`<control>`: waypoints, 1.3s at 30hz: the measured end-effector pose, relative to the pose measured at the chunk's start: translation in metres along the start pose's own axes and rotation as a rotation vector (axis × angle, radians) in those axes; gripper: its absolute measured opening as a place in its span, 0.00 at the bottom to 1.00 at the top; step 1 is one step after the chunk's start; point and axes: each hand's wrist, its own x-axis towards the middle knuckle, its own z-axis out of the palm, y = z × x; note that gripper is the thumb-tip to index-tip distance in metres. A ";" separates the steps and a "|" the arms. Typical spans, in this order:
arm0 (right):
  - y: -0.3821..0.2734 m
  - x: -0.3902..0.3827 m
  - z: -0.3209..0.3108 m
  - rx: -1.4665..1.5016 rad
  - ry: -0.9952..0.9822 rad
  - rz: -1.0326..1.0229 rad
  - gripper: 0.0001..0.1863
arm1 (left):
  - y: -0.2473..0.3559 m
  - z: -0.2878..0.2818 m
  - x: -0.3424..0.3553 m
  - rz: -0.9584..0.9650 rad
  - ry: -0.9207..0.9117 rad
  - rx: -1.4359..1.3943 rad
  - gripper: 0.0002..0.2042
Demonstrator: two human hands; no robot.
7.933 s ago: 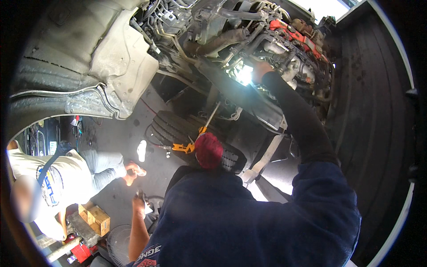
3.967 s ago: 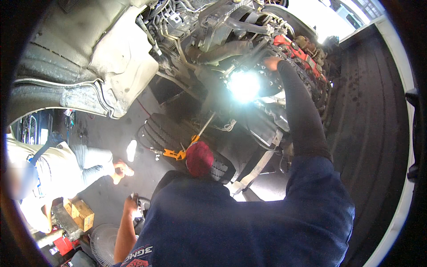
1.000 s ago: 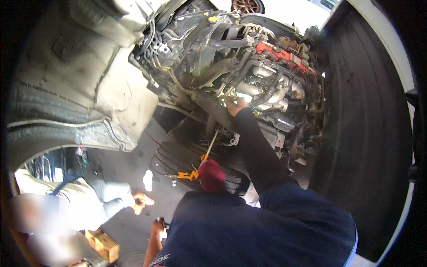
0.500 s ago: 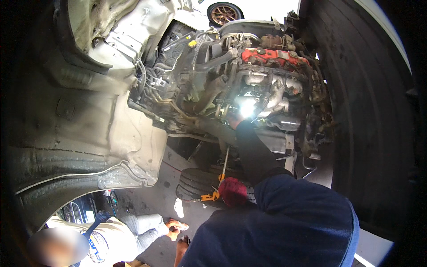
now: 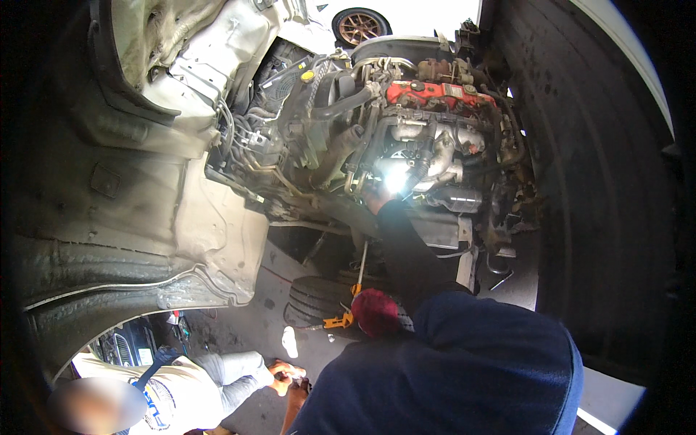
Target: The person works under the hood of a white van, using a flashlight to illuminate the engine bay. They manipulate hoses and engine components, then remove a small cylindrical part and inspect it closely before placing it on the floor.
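Neither of my hands shows. Below me a person in a navy shirt [image 5: 449,362] and what looks like red headwear [image 5: 377,312] bends over an exposed engine [image 5: 435,138] with a red cover [image 5: 435,93]. That person's dark-sleeved arm [image 5: 402,246] reaches in among the pipes; the hand [image 5: 375,196] is partly hidden beside a bright light [image 5: 395,179]. Whether it holds the light I cannot tell. Another hand [image 5: 297,394] comes out at the left of the navy shirt, close to the hands [image 5: 284,375] of a second person in a pale shirt.
A tilted cab's pale panel [image 5: 225,232] fills the left. A dark wall-like panel [image 5: 602,188] bounds the right. Under the engine are a tyre [image 5: 312,293] and a yellow tool [image 5: 338,320]. The second person [image 5: 188,391] is low at left. A wheel [image 5: 361,27] stands beyond.
My view has shifted slightly, so the engine lies a little further left. The hand left of the navy shirt has moved closer to the second person's hands. The other arm stays in the engine.
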 end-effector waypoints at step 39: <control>-0.160 0.161 0.166 -3.237 -1.667 0.001 0.19 | 0.046 0.020 -0.094 -0.202 0.023 -0.041 0.21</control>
